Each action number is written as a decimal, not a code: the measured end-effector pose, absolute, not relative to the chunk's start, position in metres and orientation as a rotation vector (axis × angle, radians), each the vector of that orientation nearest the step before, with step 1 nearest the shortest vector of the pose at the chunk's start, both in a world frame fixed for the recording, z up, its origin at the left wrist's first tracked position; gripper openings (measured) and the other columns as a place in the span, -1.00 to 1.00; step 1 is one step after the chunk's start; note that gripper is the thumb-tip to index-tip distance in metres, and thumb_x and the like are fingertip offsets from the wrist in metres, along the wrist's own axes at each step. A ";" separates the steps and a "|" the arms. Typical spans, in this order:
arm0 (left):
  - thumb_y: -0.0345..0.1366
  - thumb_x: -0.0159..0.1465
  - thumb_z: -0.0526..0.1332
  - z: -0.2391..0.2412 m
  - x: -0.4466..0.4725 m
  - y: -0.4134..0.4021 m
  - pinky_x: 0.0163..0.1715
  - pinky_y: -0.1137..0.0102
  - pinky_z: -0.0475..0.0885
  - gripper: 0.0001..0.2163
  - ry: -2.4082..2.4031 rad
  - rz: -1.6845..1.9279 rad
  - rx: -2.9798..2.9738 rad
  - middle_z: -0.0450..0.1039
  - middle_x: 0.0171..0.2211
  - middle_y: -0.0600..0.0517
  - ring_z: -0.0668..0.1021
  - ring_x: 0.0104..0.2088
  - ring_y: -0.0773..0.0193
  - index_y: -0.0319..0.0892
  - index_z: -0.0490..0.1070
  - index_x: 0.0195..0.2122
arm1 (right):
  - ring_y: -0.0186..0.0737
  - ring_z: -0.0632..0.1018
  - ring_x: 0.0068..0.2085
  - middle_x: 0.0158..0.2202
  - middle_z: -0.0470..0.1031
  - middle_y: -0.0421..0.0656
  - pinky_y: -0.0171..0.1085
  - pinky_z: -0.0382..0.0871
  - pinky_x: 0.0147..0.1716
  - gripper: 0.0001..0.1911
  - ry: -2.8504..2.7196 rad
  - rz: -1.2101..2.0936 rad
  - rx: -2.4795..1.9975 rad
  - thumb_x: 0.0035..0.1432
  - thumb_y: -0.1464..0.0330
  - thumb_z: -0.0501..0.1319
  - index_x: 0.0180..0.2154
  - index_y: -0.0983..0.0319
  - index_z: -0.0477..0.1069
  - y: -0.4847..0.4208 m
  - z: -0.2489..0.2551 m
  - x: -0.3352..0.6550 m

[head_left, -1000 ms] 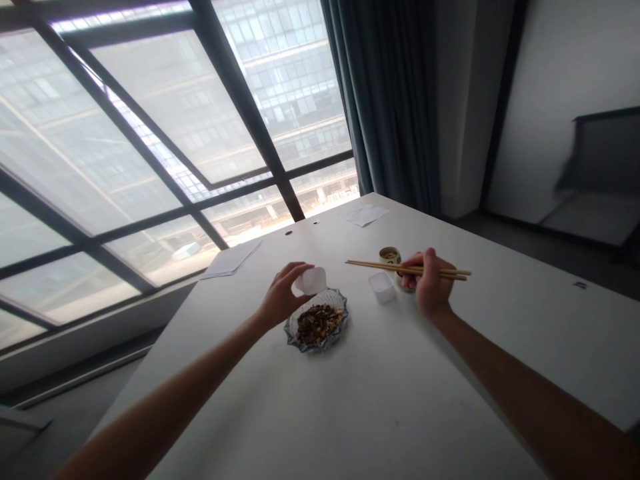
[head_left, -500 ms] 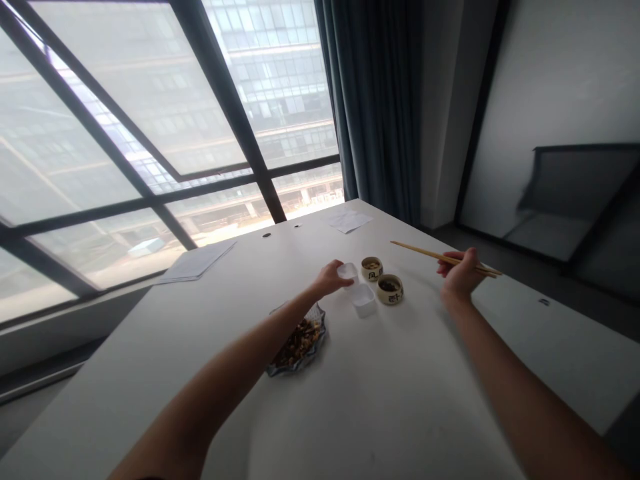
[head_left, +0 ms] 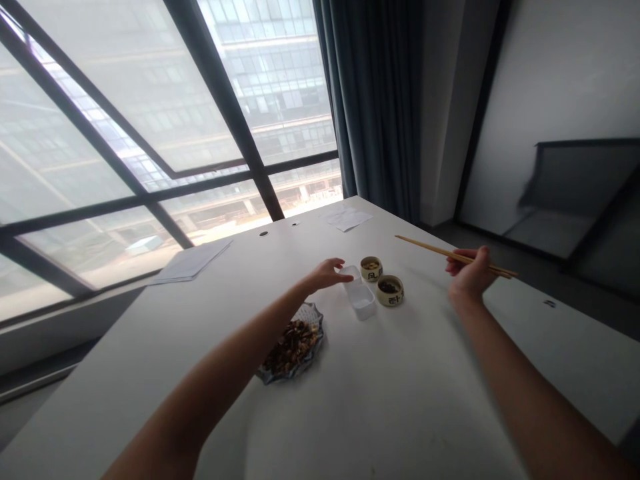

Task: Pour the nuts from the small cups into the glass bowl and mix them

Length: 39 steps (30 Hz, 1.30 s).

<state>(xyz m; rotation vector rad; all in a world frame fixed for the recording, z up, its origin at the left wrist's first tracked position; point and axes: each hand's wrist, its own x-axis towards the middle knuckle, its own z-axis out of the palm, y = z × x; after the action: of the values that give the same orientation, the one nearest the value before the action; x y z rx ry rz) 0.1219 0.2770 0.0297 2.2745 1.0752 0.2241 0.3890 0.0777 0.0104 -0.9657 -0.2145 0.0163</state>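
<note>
My left hand is at the far clear plastic container, its thumb and fingers spread apart at the container's left side. A second clear plastic container sits just nearer, close against the first; both look empty. Over the right part of the table, my right hand is closed around a pair of wooden chopsticks, tips pointing left. Two small cream cups with dark characters, a far cup and a near cup, stand beside the containers. Pale pieces fill the far one, dark pieces the near one.
A scalloped glass dish of mixed brown dried pieces lies partly under my left forearm. Papers rest at the table's left edge, and more sheets at the far corner. A window and dark curtain stand behind.
My left hand has set down the far container, which was tilted in its fingers, and loosened its grip. My right hand has shifted slightly right with the chopsticks.
</note>
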 end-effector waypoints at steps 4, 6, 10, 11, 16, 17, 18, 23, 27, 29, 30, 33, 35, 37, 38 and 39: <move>-0.21 0.50 0.32 0.034 0.127 0.278 -0.03 0.08 0.57 -0.71 1.086 0.153 2.296 0.45 0.13 -0.12 0.59 0.00 0.01 -0.20 0.45 0.17 | -0.37 0.35 -0.75 -0.73 0.39 -0.22 -0.41 0.09 -0.78 -0.50 -0.216 0.024 -0.960 0.31 0.11 0.03 -0.56 0.24 0.42 0.078 0.010 0.390; -0.21 0.50 0.32 0.035 0.129 0.276 -0.04 0.09 0.57 -0.71 1.095 0.111 2.299 0.46 0.12 -0.11 0.60 0.00 0.01 -0.20 0.45 0.17 | -0.36 0.35 -0.75 -0.73 0.39 -0.21 -0.41 0.10 -0.78 -0.50 -0.223 0.031 -0.957 0.31 0.11 0.04 -0.56 0.24 0.43 0.078 0.010 0.390; -0.21 0.50 0.32 0.040 0.128 0.272 -0.05 0.10 0.58 -0.71 1.113 0.044 2.299 0.46 0.11 -0.11 0.60 -0.02 0.03 -0.20 0.45 0.16 | -0.36 0.35 -0.75 -0.74 0.39 -0.21 -0.40 0.10 -0.78 -0.48 -0.227 0.045 -0.951 0.30 0.08 0.05 -0.56 0.24 0.44 0.078 0.010 0.389; -0.21 0.50 0.32 0.041 0.127 0.271 -0.06 0.11 0.58 -0.71 1.117 0.034 2.298 0.46 0.10 -0.11 0.61 -0.03 0.03 -0.20 0.45 0.16 | -0.36 0.35 -0.75 -0.73 0.39 -0.21 -0.41 0.10 -0.78 -0.48 -0.224 0.047 -0.950 0.29 0.07 0.06 -0.56 0.24 0.45 0.078 0.010 0.389; -0.21 0.51 0.31 0.049 0.135 0.274 -0.04 0.10 0.58 -0.71 1.130 0.093 2.360 0.45 0.13 -0.12 0.60 -0.01 0.03 -0.18 0.44 0.18 | -0.37 0.35 -0.74 -0.71 0.40 -0.21 -0.41 0.10 -0.77 -0.47 -0.197 0.054 -0.938 0.29 0.03 0.07 -0.55 0.23 0.43 0.077 0.012 0.390; -0.21 0.51 0.31 0.050 0.140 0.275 -0.02 0.08 0.57 -0.71 1.121 0.124 2.385 0.44 0.15 -0.13 0.59 0.01 0.02 -0.18 0.44 0.19 | -0.37 0.35 -0.73 -0.71 0.40 -0.21 -0.41 0.10 -0.77 -0.47 -0.194 0.057 -0.935 0.29 0.02 0.07 -0.55 0.23 0.43 0.077 0.013 0.390; -0.21 0.51 0.31 0.051 0.146 0.276 0.00 0.07 0.56 -0.70 1.106 0.150 2.406 0.43 0.16 -0.13 0.58 0.03 0.01 -0.17 0.43 0.19 | -0.37 0.35 -0.73 -0.70 0.40 -0.21 -0.41 0.10 -0.77 -0.47 -0.193 0.061 -0.933 0.29 0.00 0.07 -0.55 0.23 0.42 0.077 0.013 0.390; -0.21 0.51 0.31 0.050 0.184 0.282 -0.02 0.08 0.57 -0.70 1.018 0.116 2.421 0.44 0.14 -0.13 0.59 0.01 0.02 -0.18 0.43 0.19 | -0.38 0.35 -0.74 -0.70 0.39 -0.23 -0.41 0.11 -0.76 -0.47 -0.191 0.080 -0.920 0.28 -0.01 0.09 -0.54 0.22 0.40 0.076 0.015 0.389; -0.21 0.51 0.31 0.046 0.206 0.286 -0.04 0.10 0.58 -0.72 0.938 -0.002 2.402 0.45 0.12 -0.12 0.60 -0.01 0.03 -0.18 0.44 0.17 | -0.39 0.36 -0.73 -0.71 0.40 -0.24 -0.42 0.12 -0.75 -0.50 -0.184 0.087 -0.905 0.28 0.03 0.09 -0.53 0.23 0.42 0.075 0.017 0.388; -0.21 0.51 0.32 0.043 0.213 0.286 -0.05 0.11 0.58 -0.72 0.919 -0.032 2.399 0.46 0.12 -0.11 0.60 -0.01 0.04 -0.19 0.45 0.17 | -0.40 0.36 -0.73 -0.71 0.40 -0.24 -0.42 0.13 -0.74 -0.52 -0.176 0.092 -0.895 0.28 0.06 0.09 -0.52 0.24 0.44 0.075 0.018 0.387; -0.21 0.51 0.32 0.042 0.216 0.286 -0.05 0.11 0.58 -0.72 0.920 -0.035 2.400 0.46 0.11 -0.11 0.60 -0.02 0.03 -0.19 0.45 0.16 | -0.40 0.36 -0.73 -0.71 0.40 -0.23 -0.42 0.13 -0.74 -0.52 -0.172 0.098 -0.889 0.28 0.06 0.09 -0.52 0.24 0.44 0.075 0.019 0.386; -0.21 0.50 0.32 0.039 0.222 0.285 -0.05 0.11 0.58 -0.72 0.947 0.008 2.412 0.46 0.11 -0.11 0.60 -0.01 0.03 -0.19 0.45 0.17 | -0.40 0.36 -0.73 -0.70 0.40 -0.23 -0.42 0.12 -0.74 -0.52 -0.160 0.125 -0.866 0.28 0.06 0.09 -0.52 0.24 0.44 0.074 0.021 0.385; -0.21 0.50 0.32 0.040 0.223 0.285 -0.05 0.11 0.58 -0.72 0.964 0.081 2.424 0.46 0.11 -0.11 0.60 -0.01 0.03 -0.19 0.45 0.17 | -0.40 0.35 -0.73 -0.71 0.38 -0.24 -0.42 0.12 -0.74 -0.52 -0.153 0.153 -0.845 0.28 0.05 0.08 -0.52 0.23 0.42 0.074 0.024 0.385; -0.21 0.51 0.32 0.046 0.220 0.284 -0.05 0.11 0.58 -0.72 0.960 0.182 2.444 0.46 0.11 -0.11 0.60 -0.02 0.04 -0.19 0.45 0.17 | -0.40 0.34 -0.73 -0.72 0.35 -0.26 -0.42 0.12 -0.74 -0.52 -0.158 0.190 -0.819 0.29 0.04 0.06 -0.53 0.21 0.40 0.074 0.027 0.385; -0.21 0.51 0.32 0.051 0.216 0.284 -0.05 0.11 0.58 -0.72 0.950 0.242 2.459 0.46 0.11 -0.11 0.60 -0.02 0.04 -0.19 0.45 0.17 | -0.40 0.34 -0.73 -0.73 0.35 -0.26 -0.42 0.11 -0.74 -0.51 -0.166 0.211 -0.804 0.29 0.04 0.05 -0.53 0.21 0.40 0.074 0.028 0.384; -0.21 0.51 0.31 0.057 0.210 0.283 -0.05 0.11 0.58 -0.72 0.929 0.303 2.479 0.46 0.11 -0.12 0.61 -0.03 0.05 -0.19 0.44 0.17 | -0.40 0.34 -0.73 -0.73 0.35 -0.26 -0.42 0.11 -0.73 -0.51 -0.180 0.234 -0.789 0.29 0.03 0.06 -0.53 0.20 0.39 0.074 0.029 0.382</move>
<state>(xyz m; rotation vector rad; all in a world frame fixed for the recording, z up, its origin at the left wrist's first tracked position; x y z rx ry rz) 0.2102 0.2826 0.0573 2.4788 0.9295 0.3032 0.3817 0.0739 0.0294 -0.7895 -0.1802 0.2339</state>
